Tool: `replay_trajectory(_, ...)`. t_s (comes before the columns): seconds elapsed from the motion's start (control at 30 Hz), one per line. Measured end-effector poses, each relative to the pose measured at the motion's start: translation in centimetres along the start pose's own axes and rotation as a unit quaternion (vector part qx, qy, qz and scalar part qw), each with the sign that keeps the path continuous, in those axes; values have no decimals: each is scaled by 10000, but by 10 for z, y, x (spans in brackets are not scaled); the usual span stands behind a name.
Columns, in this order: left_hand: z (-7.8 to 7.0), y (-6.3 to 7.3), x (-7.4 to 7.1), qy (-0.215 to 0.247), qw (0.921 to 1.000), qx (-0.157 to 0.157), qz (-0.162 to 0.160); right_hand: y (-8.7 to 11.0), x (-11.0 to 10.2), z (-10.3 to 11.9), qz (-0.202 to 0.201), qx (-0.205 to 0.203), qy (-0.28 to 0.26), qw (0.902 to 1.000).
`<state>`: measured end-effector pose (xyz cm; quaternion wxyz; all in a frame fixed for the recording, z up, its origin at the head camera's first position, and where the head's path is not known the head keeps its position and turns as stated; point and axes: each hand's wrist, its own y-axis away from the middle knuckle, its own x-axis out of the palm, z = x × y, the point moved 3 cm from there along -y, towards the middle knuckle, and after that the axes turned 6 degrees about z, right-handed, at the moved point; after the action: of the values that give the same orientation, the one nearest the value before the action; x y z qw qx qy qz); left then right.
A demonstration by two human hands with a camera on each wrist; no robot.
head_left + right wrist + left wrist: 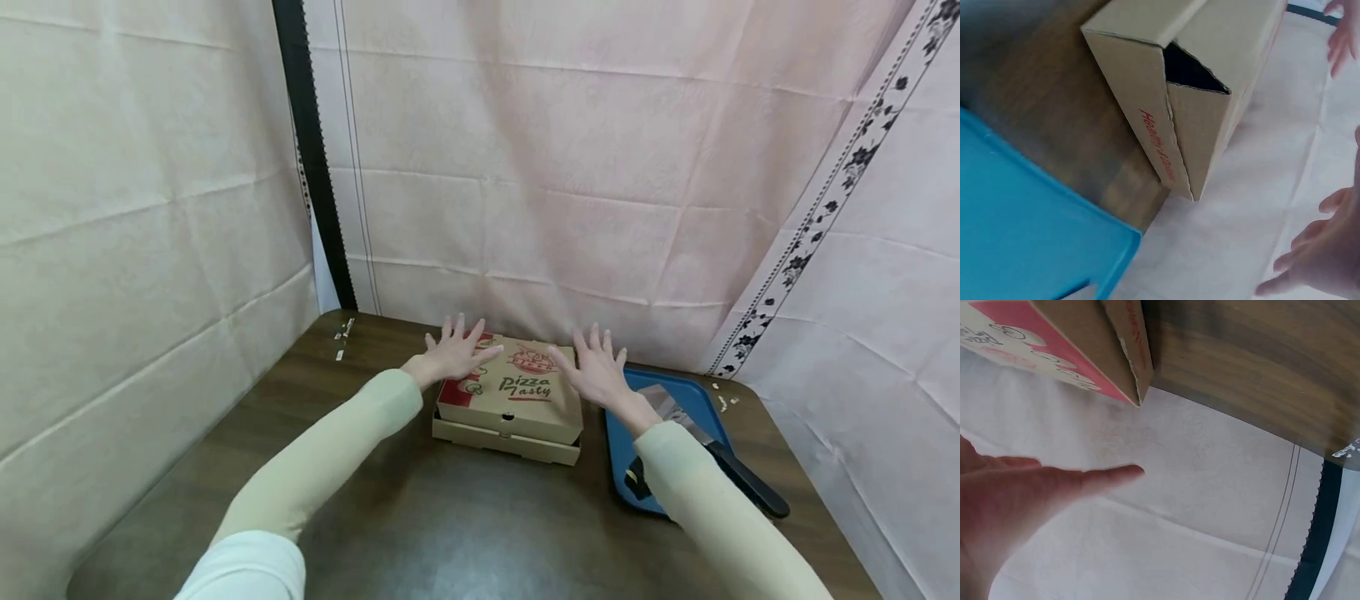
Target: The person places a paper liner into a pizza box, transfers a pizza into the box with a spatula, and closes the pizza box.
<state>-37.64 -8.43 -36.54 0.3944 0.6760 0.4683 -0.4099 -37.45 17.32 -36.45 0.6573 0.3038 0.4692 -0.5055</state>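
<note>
A cardboard pizza box [517, 400] with red and green print sits near the back edge of the table. Its lid is slightly raised at the front, and a dark gap shows at the corner in the right wrist view. My left hand [450, 354] hovers over the box's left back corner, fingers spread. Over the right side of the box is my right hand [598, 375], its fingers also spread. Both hands hold nothing. In the left wrist view, the left hand [1029, 494] stands apart from the box [1079, 350].
Right of the box lies a blue tray [618, 454]. A wide-bladed tool with a black handle [750, 482] rests across it, partly hidden by the right forearm. Cloth curtains [585, 183] hang round the wooden table [420, 525]. Small white scraps [345, 329] mark the table's back left.
</note>
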Motion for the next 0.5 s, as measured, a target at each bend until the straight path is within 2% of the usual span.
replay_trajectory(0.1,-5,-12,9,26,9998,-150,-155,-9,12,4,-51,124,447,9989)
replay_trajectory(0.23,-6,-23,28,-42,9994,-328,-117,-13,36,5,174,288,756,9966)
replay_trajectory(0.4,-2,-26,46,-293,9989,-351,-108,-13,59,1,371,446,673,9960)
replay_trajectory(0.5,0,-28,53,-330,9989,-303,-158,-14,65,-3,313,437,607,9967)
